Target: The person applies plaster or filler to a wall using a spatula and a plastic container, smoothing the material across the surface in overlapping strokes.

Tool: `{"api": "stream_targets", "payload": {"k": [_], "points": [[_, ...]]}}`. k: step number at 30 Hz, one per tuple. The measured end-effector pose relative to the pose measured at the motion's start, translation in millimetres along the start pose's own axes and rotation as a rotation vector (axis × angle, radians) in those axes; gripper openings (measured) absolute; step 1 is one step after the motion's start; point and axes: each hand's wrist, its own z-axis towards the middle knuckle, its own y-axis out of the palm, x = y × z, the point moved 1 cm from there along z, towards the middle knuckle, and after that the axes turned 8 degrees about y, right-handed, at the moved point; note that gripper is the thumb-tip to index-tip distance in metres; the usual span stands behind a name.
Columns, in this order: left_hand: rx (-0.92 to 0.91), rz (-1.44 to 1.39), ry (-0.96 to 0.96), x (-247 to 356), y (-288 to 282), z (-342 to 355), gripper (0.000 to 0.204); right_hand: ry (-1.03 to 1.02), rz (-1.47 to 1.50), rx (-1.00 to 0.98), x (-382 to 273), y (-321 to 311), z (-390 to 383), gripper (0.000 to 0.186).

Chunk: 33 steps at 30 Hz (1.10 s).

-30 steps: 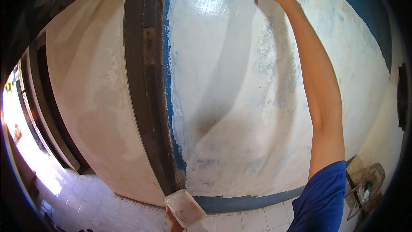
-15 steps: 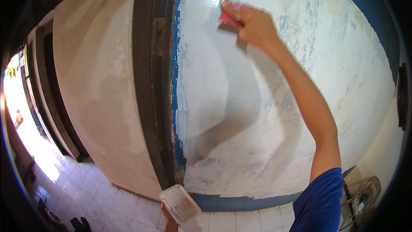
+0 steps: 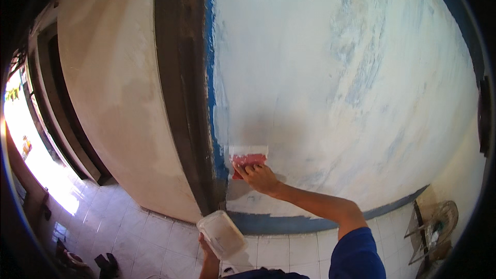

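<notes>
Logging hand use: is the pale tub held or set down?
Held: the left hand grips the left side of the pale tub, which overlaps the dark post's foot.

Bright daylight enters through a doorway [image 3: 39, 168] at left, glaring on pale floor tiles [image 3: 121, 232]; a beige wall [image 3: 113, 88] borders 1 dark post [image 3: 181, 72].

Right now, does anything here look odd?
The broad white wall looks patchy, with irregular blue-grey blotches in its upper middle. Its coat ends raggedly beside the tall brown post, leaving an uneven blue strip.
</notes>
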Motion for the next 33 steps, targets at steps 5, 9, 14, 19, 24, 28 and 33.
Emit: {"api": "stream_targets", "payload": {"k": [5,9,14,19,24,28,33], "points": [[0.086,0.069,-0.059,14,-3,-18,0.087,0.046,0.178,0.006,-44,40,-72,0.059],[0.087,0.095,-0.072,29,2,-24,0.085,0.140,0.030,0.190,-14,-1,-22,0.058],[0.139,0.157,-0.134,28,-26,-2,0.081,0.147,-0.234,0.215,11,49,-35,0.054],[0.115,0.134,-0.148,39,-18,4,0.080,0.119,-0.091,0.047,-55,73,-97,0.059],[0.044,-0.040,-0.188,37,-35,22,0.080,0.415,0.228,-0.093,-13,-18,-41,0.060],[0.046,0.012,-0.148,36,-33,19,0.080,0.430,-0.006,0.304,129,-158,86,0.063],[0.024,0.037,0.006,33,0,25,0.080,0.232,-0.140,0.848,262,-316,216,0.035]]}}
